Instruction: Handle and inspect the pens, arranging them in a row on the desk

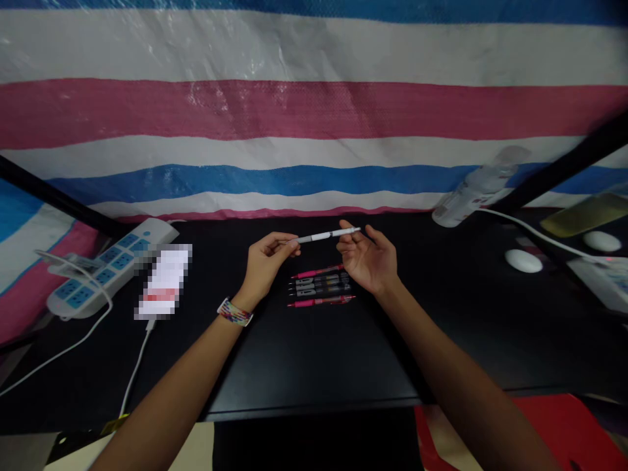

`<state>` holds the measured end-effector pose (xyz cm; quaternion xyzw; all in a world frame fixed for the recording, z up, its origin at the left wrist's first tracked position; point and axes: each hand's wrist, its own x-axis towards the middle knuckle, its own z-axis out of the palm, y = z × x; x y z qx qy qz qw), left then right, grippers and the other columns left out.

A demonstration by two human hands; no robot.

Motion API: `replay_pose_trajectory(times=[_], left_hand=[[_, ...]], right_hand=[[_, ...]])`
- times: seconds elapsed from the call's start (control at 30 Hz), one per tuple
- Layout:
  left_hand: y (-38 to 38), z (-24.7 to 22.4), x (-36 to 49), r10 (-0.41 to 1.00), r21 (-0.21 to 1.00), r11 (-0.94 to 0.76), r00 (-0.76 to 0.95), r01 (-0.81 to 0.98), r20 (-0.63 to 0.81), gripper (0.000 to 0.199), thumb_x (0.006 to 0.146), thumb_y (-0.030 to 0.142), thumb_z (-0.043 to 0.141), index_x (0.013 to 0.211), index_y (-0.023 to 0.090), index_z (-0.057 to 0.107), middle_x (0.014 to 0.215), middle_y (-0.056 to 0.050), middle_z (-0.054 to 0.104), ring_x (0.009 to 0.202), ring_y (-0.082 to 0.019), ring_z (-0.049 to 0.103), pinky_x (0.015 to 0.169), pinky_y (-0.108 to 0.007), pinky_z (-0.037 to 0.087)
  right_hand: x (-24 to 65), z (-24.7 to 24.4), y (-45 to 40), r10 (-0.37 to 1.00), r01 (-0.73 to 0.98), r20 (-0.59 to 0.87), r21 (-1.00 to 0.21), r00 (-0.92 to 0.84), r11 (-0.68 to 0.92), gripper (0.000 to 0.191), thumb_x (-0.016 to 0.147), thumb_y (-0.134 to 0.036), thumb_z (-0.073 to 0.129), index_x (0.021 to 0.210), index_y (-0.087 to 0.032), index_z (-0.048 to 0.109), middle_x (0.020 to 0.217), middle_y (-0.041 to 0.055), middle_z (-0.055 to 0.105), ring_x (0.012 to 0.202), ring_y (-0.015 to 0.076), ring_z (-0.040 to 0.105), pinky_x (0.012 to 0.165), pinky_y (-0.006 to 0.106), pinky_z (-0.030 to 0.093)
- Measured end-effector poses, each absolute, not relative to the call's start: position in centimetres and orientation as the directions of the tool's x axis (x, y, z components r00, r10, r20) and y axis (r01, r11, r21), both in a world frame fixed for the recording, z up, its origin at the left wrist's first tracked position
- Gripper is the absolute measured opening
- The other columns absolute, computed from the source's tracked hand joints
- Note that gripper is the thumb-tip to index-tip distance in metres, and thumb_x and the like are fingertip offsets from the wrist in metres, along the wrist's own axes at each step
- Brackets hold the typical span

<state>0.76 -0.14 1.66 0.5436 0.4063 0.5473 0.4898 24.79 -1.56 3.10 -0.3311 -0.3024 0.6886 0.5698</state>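
Note:
Pinched between the thumb and fingers of my left hand [267, 261] is a white pen [326, 235], held roughly level above the table. Its far end reaches over to my right hand [370, 258], which is palm up with the fingers loosely curled and the thumb apart. The pen's tip lies by the right fingers; whether they touch it I cannot tell. Below, several pens lie side by side: a pink pen [318, 301] nearest me, dark grey pens [318, 285] in the middle, and another pink pen [314, 272] at the back, partly covered by my right hand.
On the black table [314, 366], a power strip [112, 265] and a blurred-out phone [164, 281] with white cables lie left. At right are a clear bottle [471, 190], white rounded objects [524, 261] and a yellowish container [583, 214]. A striped sheet [314, 111] hangs behind.

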Motion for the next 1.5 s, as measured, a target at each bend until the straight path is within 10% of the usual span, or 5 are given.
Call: replay_pose_trajectory(times=[0.63, 0.9, 1.5], left_hand=[[0.1, 1.1, 1.1, 0.982, 0.97, -0.159, 0.076, -0.183, 0.175, 0.034, 0.08, 0.043, 0.096, 0.101, 0.019, 0.085, 0.088, -0.006, 0.083, 0.08, -0.018, 0.079, 0.077, -0.032, 0.065], [-0.2, 1.1, 1.1, 0.983, 0.967, -0.17, 0.04, -0.192, 0.181, 0.032, 0.078, 0.04, 0.098, 0.099, 0.018, 0.086, 0.086, -0.006, 0.082, 0.076, -0.016, 0.077, 0.073, -0.028, 0.063], [0.2, 0.9, 1.2, 0.968, 0.947, -0.248, -0.014, -0.204, 0.251, 0.024, 0.079, 0.033, 0.097, 0.095, 0.02, 0.085, 0.081, -0.003, 0.079, 0.072, -0.015, 0.076, 0.069, -0.026, 0.063]], right_hand=[[24.8, 2.4, -1.3, 0.996, -0.5, -0.056, -0.862, -0.064, -0.08, 0.027, 0.092, -0.047, 0.072, 0.103, -0.022, 0.076, 0.084, 0.0033, 0.067, 0.077, 0.0154, 0.062, 0.068, 0.028, 0.058], [24.1, 2.2, -1.1, 0.983, -0.714, -0.146, -0.676, -0.114, -0.183, 0.018, 0.084, -0.03, 0.072, 0.1, -0.023, 0.074, 0.078, 0.002, 0.065, 0.07, 0.0142, 0.056, 0.058, 0.024, 0.053], [24.2, 1.3, -0.7, 0.994, -0.569, -0.063, -0.816, -0.087, -0.102, 0.029, 0.088, -0.04, 0.07, 0.109, -0.022, 0.077, 0.088, 0.006, 0.07, 0.082, 0.0173, 0.066, 0.07, 0.03, 0.059]])
